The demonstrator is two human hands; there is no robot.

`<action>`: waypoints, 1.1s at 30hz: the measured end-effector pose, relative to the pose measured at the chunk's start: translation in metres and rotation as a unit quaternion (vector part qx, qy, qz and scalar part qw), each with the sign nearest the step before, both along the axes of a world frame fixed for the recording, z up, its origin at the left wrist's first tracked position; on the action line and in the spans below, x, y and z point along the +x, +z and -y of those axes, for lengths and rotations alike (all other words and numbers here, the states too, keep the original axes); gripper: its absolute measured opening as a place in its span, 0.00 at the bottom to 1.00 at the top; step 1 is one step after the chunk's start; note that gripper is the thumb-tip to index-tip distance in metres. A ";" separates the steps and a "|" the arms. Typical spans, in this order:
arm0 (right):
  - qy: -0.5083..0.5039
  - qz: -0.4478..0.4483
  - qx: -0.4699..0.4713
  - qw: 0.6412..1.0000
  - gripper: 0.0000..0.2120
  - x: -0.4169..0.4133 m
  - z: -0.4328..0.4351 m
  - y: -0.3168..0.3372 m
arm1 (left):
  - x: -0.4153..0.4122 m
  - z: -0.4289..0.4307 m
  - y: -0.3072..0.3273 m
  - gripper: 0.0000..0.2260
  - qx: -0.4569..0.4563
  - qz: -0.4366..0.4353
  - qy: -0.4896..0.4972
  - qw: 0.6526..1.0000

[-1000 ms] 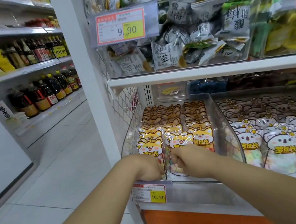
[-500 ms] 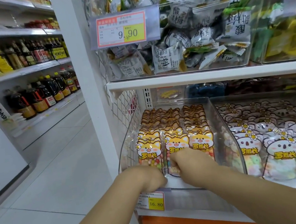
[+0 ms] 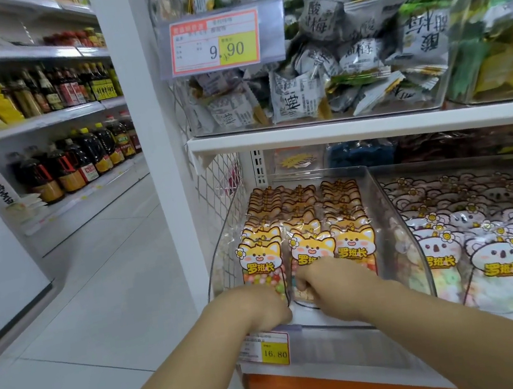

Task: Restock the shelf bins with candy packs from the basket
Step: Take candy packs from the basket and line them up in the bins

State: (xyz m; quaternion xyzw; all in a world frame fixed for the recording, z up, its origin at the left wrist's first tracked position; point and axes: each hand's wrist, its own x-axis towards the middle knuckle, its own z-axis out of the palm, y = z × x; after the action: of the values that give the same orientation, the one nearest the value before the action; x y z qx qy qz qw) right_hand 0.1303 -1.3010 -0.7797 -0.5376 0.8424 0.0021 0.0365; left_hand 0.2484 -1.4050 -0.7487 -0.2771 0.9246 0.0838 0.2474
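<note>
A clear shelf bin (image 3: 395,208) holds three rows of upright candy packs with an orange cat face. My left hand (image 3: 257,308) is curled at the bin's front lip, on the bottom of the front left pack (image 3: 260,259). My right hand (image 3: 332,285) is beside it, fingers closed over the lower part of the front middle pack (image 3: 313,249). The front right pack (image 3: 354,243) stands untouched. My fingertips are hidden behind the hands. The basket is out of view.
A neighbouring bin of white koala candy packs (image 3: 445,251) sits to the right. Above, a shelf board (image 3: 338,129) carries a bin of grey plum packs (image 3: 316,88). A price tag (image 3: 266,349) hangs under my left hand. Tiled aisle floor (image 3: 97,280) and bottle shelves (image 3: 75,166) lie left.
Both hands have slid down the front packs toward the bin's front lip. More of the pack faces shows now.
</note>
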 end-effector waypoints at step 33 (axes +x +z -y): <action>0.062 0.210 -0.309 0.926 0.08 0.098 -0.178 0.017 | 0.115 -0.132 -0.031 0.11 0.048 -0.508 -0.061 0.858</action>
State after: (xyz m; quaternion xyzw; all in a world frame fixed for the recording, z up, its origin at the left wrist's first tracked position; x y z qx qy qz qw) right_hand 0.2285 -1.1226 -0.7624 -0.5614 0.7395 -0.3687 0.0441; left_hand 0.3632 -1.2731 -0.7795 -0.1273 0.9317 0.2423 -0.2386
